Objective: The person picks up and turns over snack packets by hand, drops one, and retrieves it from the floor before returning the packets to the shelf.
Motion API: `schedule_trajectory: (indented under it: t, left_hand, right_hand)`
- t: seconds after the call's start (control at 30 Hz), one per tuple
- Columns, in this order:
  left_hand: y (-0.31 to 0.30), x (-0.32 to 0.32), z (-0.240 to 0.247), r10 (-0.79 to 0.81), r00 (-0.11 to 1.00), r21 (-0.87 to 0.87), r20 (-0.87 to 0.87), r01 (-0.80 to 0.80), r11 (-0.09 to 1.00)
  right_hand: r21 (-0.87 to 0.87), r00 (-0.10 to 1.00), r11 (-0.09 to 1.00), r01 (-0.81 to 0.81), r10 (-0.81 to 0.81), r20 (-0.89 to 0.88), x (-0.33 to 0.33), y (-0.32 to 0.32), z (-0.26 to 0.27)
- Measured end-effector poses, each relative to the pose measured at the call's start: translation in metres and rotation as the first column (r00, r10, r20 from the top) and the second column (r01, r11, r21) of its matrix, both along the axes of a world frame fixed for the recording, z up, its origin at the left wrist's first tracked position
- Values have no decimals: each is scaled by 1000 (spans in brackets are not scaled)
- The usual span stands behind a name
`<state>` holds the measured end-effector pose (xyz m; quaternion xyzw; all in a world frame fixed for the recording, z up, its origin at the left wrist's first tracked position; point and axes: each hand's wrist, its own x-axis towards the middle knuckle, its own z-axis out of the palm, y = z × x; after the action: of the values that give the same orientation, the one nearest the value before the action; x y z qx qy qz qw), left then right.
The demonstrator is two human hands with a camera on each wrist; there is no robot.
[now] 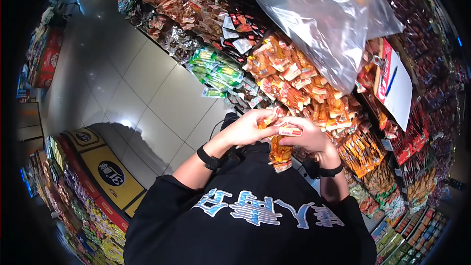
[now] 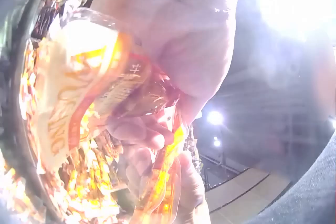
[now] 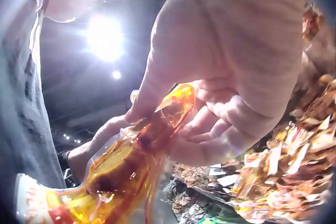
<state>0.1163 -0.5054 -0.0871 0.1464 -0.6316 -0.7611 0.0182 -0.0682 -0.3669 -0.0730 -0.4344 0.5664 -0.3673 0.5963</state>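
Note:
In the head view both hands meet in front of the chest, close to the edge of a snack display. My left hand point(image 1: 245, 128) pinches a small orange snack packet point(image 1: 268, 118). Right beside it, my right hand point(image 1: 310, 138) grips a clear packet of brown, sauce-coloured food point(image 1: 281, 153), which hangs below the fingers. The right wrist view shows this shiny packet point(image 3: 118, 169) with thumb and fingers at its upper end. Close to the left palm, a packet with a pale printed label point(image 2: 68, 98) fills part of the left wrist view. Glare hides some fingers there.
Loose orange packets point(image 1: 299, 78) pile up beyond the hands, with green packets point(image 1: 216, 71) to their left. A large clear plastic bag point(image 1: 319, 19) lies over the display. White paper point(image 1: 400, 93) with a pen is at right. Tiled floor point(image 1: 152, 78) stretches left, by another display point(image 1: 110, 169).

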Motion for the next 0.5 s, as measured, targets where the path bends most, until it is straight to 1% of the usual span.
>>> schedule_trajectory:
  t: [0.03, 0.07, 0.1, 0.13, 0.17, 0.2, 0.23, 0.27, 0.3, 0.33, 0.37, 0.4, 0.43, 0.47, 0.5]
  left_hand:
    - [-17, 7, -1, 1, 1000, 39, 10, -1, 999]
    - [-33, 12, -6, 15, 1000, 85, 4, -15, 996]
    - [-49, 14, -8, 69, 997, 74, -26, -67, 995]
    - [-63, 20, -7, 147, 986, 107, 76, -155, 982]
    - [-79, 24, 8, 217, 960, 125, 178, -241, 962]
    - [-91, 28, -8, 301, 945, 136, 128, -318, 938]
    - [-103, 32, -19, 351, 928, 119, 128, -366, 923]
    - [-114, 35, -21, 381, 913, 147, 147, -401, 904]
    - [-123, 38, -23, 410, 897, 176, 167, -436, 883]
    - [-132, 42, -23, 387, 900, 150, 202, -419, 896]
    - [-139, 44, -27, 368, 908, 169, 200, -402, 900]
    - [-144, 46, -32, 350, 916, 187, 197, -385, 904]
    - [-149, 46, -37, 332, 923, 202, 193, -368, 907]
    - [-153, 45, -37, 304, 937, 285, 169, -342, 896]
    - [-155, 44, -35, 322, 931, 367, 170, -363, 856]
  right_hand:
    - [19, 998, 998, -67, 67, -8, 1, -21, -2]
    - [126, 996, 990, -56, 46, 79, 2, -39, -2]
    - [197, 991, 980, -18, -8, 131, 4, -58, 5]
    - [215, 986, 973, 81, -110, 124, 5, -71, 2]
    - [227, 971, 957, 182, -211, 114, 3, -82, -3]
    - [146, 930, 938, 316, -336, 146, -3, -90, -17]
    - [161, 816, 854, 495, -521, 252, -8, -97, -24]
    - [171, 661, 740, 650, -662, 352, -11, -106, -27]
    - [204, 477, 591, 780, -773, 418, -20, -113, -37]
    - [225, 282, 425, 877, -834, 475, -29, -120, -47]
    - [265, 58, 225, 938, -853, 518, -38, -126, -61]
    - [214, -6, 120, 969, -860, 510, -45, -136, -75]
    - [201, 4, 127, 971, -853, 521, -51, -139, -91]
    - [188, 12, 133, 973, -845, 535, -52, -146, -97]
    - [174, 20, 138, 975, -834, 551, -52, -149, -102]
